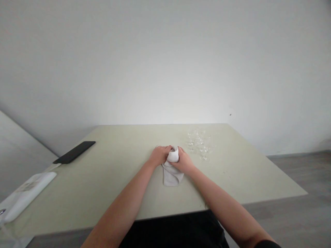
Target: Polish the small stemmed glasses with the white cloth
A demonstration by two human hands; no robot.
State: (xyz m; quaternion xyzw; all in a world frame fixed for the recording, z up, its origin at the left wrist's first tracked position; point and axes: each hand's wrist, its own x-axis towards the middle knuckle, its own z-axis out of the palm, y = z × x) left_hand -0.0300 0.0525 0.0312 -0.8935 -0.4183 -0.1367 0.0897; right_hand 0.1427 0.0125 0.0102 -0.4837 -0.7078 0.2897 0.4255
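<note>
My left hand (159, 155) and my right hand (184, 161) meet over the middle of the pale green table (108, 172). Both are closed around a white cloth (171, 174), which is bunched between them at the top and hangs flat onto the table below. What the cloth is wrapped round, if anything, is hidden by my fingers. Several clear glasses (199, 143) stand in a group just beyond and to the right of my right hand.
A black phone (74, 152) lies at the table's far left edge. A white flat object (24, 194) rests at the near left corner. A white wall rises behind the table; grey floor shows on the right.
</note>
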